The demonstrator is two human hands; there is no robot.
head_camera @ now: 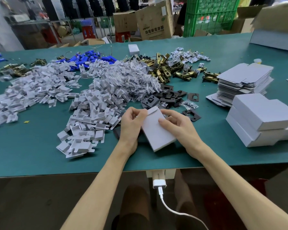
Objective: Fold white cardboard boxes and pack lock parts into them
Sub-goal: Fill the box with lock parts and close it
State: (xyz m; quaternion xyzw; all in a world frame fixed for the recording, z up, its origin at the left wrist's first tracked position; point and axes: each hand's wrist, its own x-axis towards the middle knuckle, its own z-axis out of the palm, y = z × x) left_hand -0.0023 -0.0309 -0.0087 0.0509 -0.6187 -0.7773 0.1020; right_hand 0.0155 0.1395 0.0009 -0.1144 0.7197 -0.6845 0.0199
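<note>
Both hands hold one white box [156, 135], closed and tilted, just above the green table [40, 155] near its front edge. The left hand [132, 125] curls its fingers round the box's upper left edge. The right hand [178, 124] lays its thumb on the top face, with the other fingers wrapped behind the far side. How the fingers lie beneath the box is hidden.

A dark object [117, 132] under the left wrist is too covered to identify. Bare table lies in front of the hands, down to the near edge. On the left, a pile of white card inserts [93, 103] comes close to the left hand. Just behind the box lie black strike plates [170, 95], then clear screw bags [136, 80] and brass latches [165, 67]. Finished boxes [259, 117] are stacked well apart on the right, cut off by the frame edge, with flat box blanks [244, 77] behind them.
</note>
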